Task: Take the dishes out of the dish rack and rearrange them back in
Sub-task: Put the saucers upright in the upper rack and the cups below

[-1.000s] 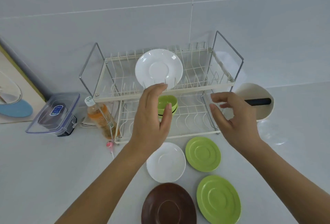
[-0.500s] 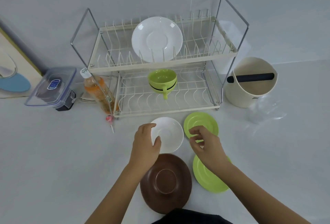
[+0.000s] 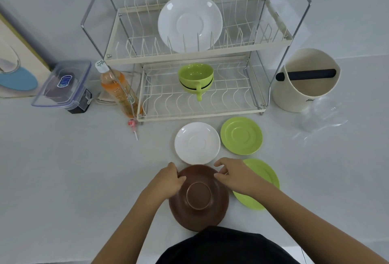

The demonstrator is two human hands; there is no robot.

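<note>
Round brown ceramic plate (image 3: 199, 198), upside down: your left hand (image 3: 168, 181) and right hand (image 3: 235, 176) grip its far rim.

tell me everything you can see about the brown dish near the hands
The brown dish is a round saucer with a matte, ceramic-looking surface, lying upside down on the white counter so its circular foot ring faces up. It sits nearest the person, below the white saucer. The left hand and right hand hold its far rim from either side. Its near edge is hidden by dark clothing.
</note>
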